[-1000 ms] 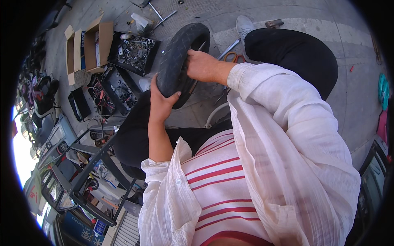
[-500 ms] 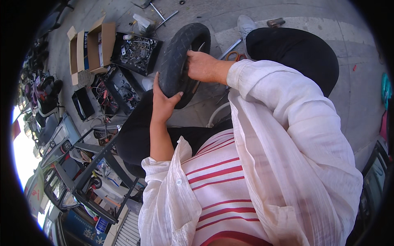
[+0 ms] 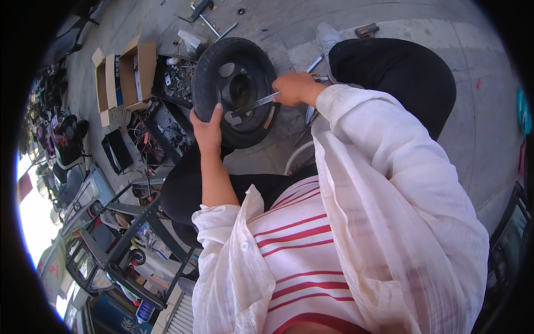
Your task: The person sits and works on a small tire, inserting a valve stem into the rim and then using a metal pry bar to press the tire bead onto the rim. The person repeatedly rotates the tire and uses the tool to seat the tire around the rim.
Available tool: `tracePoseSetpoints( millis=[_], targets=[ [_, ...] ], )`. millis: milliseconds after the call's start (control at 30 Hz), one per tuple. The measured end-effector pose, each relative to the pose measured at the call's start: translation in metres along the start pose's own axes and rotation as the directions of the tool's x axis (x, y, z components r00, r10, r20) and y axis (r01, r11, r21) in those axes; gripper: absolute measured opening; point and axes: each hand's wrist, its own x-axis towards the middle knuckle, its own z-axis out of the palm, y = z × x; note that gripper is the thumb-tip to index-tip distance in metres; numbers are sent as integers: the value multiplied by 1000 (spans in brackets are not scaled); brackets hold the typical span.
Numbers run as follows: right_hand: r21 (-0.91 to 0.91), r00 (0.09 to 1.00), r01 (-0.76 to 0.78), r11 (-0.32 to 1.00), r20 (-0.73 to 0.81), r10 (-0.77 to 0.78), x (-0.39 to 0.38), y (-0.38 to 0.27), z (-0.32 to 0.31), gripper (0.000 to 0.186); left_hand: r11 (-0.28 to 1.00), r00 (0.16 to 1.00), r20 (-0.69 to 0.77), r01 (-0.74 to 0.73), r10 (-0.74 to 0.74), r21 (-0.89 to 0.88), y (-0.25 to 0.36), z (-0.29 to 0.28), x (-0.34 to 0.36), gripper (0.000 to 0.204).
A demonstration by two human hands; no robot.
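Note:
A black tyre on a dark rim (image 3: 207,78) is tilted between my legs, with the hub face now turned up toward me. My left hand (image 3: 207,125) grips the tyre's left side, thumb over the tread. My right hand (image 3: 295,88) is closed on a flat metal bar (image 3: 261,102), which reaches leftward across the rim to near its lower part. Just beyond that hand lie a long silver tool (image 3: 314,63) and other tools, partly hidden by the hand.
Black trays of small parts (image 3: 181,78), open cardboard boxes (image 3: 137,75) and a black bin (image 3: 115,151) sit at the left, above a metal frame (image 3: 142,222). Metal bars and a dark block (image 3: 366,30) lie at the top. My bent legs flank the wheel.
The wheel has turned from nearly edge-on to face me. My right hand has pulled out rightward from the rim, bringing the bar into view. My left hand has shifted slightly left.

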Motion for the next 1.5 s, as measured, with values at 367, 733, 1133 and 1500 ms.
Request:
tracePoseSetpoints(
  millis=[367, 733, 1133, 1500],
  targets=[
    [788, 997, -47, 614, -4, 82, 5, -23, 66, 37, 912, 982, 49, 188, -182, -364, -25, -8, 13, 58],
    [966, 999, -28, 258, 36, -25, 32, -16, 110, 36, 933, 986, 9, 160, -166, -321, 0, 2, 8, 58],
    [922, 999, 14, 386, -1, -36, 29, -28, 69, 47, 993, 993, 38, -115, 113, 42, 1, 23, -17, 69],
    [879, 994, 4, 478, 48, -97, 14, -25, 70, 62, 951, 986, -22, -153, 165, 269, 22, 32, -46, 85]
  ],
)
